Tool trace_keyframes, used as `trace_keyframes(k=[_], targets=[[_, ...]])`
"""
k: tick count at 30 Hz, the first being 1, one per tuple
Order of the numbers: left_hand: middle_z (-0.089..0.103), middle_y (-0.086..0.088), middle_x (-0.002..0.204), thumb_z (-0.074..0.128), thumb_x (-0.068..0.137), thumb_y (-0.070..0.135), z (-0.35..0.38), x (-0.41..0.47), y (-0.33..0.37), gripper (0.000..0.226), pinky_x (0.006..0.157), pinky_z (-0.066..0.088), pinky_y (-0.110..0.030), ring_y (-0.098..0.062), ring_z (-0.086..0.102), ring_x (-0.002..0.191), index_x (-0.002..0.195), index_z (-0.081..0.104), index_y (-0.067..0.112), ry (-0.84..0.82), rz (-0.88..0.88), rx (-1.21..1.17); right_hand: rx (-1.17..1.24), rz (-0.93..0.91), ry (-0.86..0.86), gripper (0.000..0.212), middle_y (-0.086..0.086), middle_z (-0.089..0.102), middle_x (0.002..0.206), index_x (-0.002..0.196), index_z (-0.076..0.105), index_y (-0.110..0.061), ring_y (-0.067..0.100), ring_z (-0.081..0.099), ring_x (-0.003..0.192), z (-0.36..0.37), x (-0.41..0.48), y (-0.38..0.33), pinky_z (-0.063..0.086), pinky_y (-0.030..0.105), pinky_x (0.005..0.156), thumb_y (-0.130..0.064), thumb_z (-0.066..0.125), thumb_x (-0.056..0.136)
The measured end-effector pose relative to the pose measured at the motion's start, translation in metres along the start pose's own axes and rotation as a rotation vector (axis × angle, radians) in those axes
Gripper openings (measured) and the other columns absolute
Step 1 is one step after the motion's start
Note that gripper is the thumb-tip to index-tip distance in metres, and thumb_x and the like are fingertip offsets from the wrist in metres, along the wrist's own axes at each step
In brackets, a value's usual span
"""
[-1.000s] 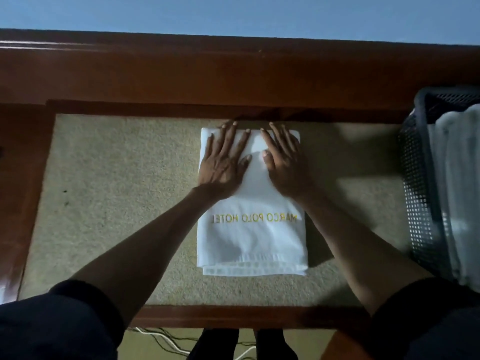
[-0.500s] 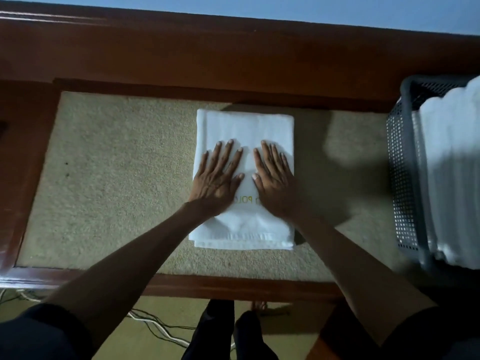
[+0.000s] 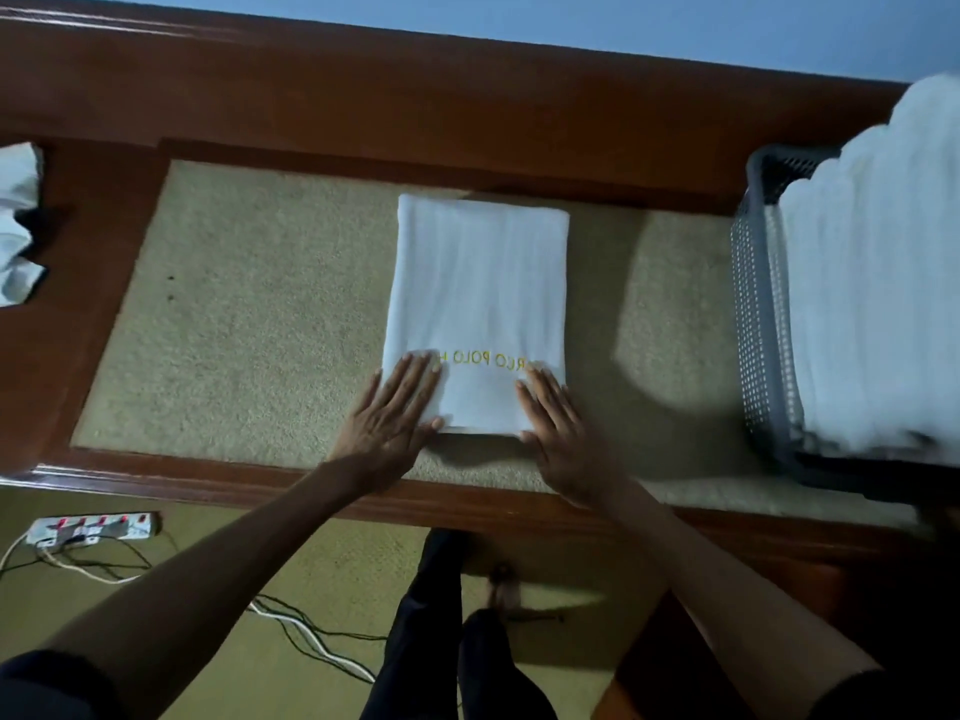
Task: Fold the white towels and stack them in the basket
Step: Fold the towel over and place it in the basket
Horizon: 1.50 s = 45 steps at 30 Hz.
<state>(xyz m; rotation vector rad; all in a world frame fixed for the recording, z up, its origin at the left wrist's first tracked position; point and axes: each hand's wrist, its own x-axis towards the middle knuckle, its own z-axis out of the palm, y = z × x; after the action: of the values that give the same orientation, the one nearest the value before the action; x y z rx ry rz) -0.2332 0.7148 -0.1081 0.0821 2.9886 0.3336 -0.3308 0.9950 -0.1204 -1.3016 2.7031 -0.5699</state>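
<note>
Head cam shows the left hand [image 3: 392, 413] and right hand [image 3: 558, 428] both flat, fingers straight, pressing the near corners of the folded towel [image 3: 480, 283] mid-frame on the bench [image 3: 260, 314], probably keeping the fold tidy before it goes in the basket [image 3: 758, 314] at right.

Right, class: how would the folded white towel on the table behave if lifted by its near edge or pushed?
The folded towel is soft layered cloth, so it would probably droop and unfold. It looks thin, likely light. Pushed across the rough mat, it would probably bunch, not slide.
</note>
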Motion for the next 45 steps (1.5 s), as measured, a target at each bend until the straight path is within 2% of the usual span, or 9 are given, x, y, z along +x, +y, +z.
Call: trace_keyframes(k=[4,6,8,12,15,24,29,35,45], targets=[[0.039,-0.001,0.162,0.037,0.106,0.051,-0.009,-0.019,0.003,0.056,0.115,0.041,-0.043,-0.019,0.041,0.147,0.153,0.048,0.021,0.144,-0.029,-0.112,0.04,-0.032,-0.025,0.05,0.015,0.029,0.164,0.151,0.044,-0.004,0.029,0.024,0.153,-0.011,-0.022,0.004,0.028,0.045,0.123,-0.014,0.037,0.102],[0.075,-0.002,0.121,0.042,0.104,0.053,-0.028,-0.01,0.004,0.048,0.063,0.059,-0.031,-0.021,0.076,0.093,0.111,0.079,0.023,0.321,-0.117,-0.195,0.128,0.014,0.0,0.046,0.012,0.044,0.155,0.14,0.056,-0.007,0.027,0.042,0.144,-0.022,-0.022,0.006,0.037,0.044,0.117,-0.012,0.04,0.097],[0.079,0.001,0.081,0.04,0.102,0.059,-0.055,0.014,0.004,0.057,0.045,0.042,-0.02,-0.019,0.068,0.054,0.083,0.079,0.022,0.381,-0.282,-0.271,0.218,0.155,0.074,0.041,0.008,0.059,0.137,0.133,0.057,-0.01,0.023,0.058,0.121,-0.038,-0.006,0.006,0.05,0.042,0.101,-0.014,0.043,0.096],[0.075,-0.004,0.109,0.052,0.101,0.049,-0.077,0.073,-0.014,0.034,0.075,0.058,-0.04,-0.026,0.071,0.092,0.111,0.07,0.022,0.344,-0.596,-0.44,0.368,0.434,0.212,0.036,0.007,0.064,0.116,0.135,0.05,-0.014,0.022,0.062,0.096,-0.053,0.052,0.014,0.053,0.038,0.083,-0.024,0.039,0.102],[0.054,-0.017,0.142,0.059,0.096,0.056,-0.076,0.122,-0.034,0.065,0.104,0.044,-0.047,-0.036,0.052,0.129,0.141,0.051,0.01,0.174,-0.814,-0.691,0.493,0.662,0.222,0.043,0.013,0.055,0.131,0.139,0.046,-0.007,0.025,0.056,0.115,-0.057,0.104,0.028,0.043,0.029,0.092,-0.031,0.05,0.104],[0.071,-0.005,0.091,0.082,0.085,0.04,-0.077,0.186,-0.068,0.043,0.061,0.052,-0.028,-0.018,0.067,0.078,0.106,0.067,0.005,-0.103,-0.895,-1.177,0.94,1.143,0.081,0.043,0.008,0.072,0.103,0.1,0.064,-0.009,0.021,0.07,0.085,-0.053,0.19,0.068,0.059,0.034,0.073,-0.042,0.083,0.081],[0.075,-0.015,0.112,0.083,0.084,0.031,-0.085,0.183,-0.074,0.046,0.095,0.058,-0.049,-0.033,0.072,0.103,0.116,0.068,0.002,-0.205,-0.864,-1.427,1.234,1.118,0.11,0.033,0.018,0.074,0.108,0.109,0.069,0.0,0.03,0.074,0.094,-0.055,0.185,0.07,0.061,0.03,0.07,-0.024,0.079,0.088],[0.071,-0.012,0.126,0.062,0.099,0.031,-0.128,0.168,-0.048,0.043,0.09,0.058,-0.041,-0.03,0.069,0.115,0.137,0.06,0.01,-0.346,-0.576,-1.608,1.386,0.94,0.198,0.045,0.01,0.071,0.122,0.134,0.054,-0.01,0.026,0.072,0.105,-0.091,0.147,0.051,0.061,0.039,0.085,-0.028,0.07,0.096],[0.069,-0.016,0.129,0.073,0.089,0.032,-0.282,0.139,0.081,0.047,0.086,0.061,-0.037,-0.03,0.07,0.112,0.129,0.067,0.008,-0.25,-0.275,-1.506,0.855,0.688,0.535,0.043,-0.002,0.067,0.124,0.13,0.052,-0.018,0.007,0.065,0.113,-0.263,0.054,0.01,0.053,0.036,0.1,-0.044,0.064,0.098]])
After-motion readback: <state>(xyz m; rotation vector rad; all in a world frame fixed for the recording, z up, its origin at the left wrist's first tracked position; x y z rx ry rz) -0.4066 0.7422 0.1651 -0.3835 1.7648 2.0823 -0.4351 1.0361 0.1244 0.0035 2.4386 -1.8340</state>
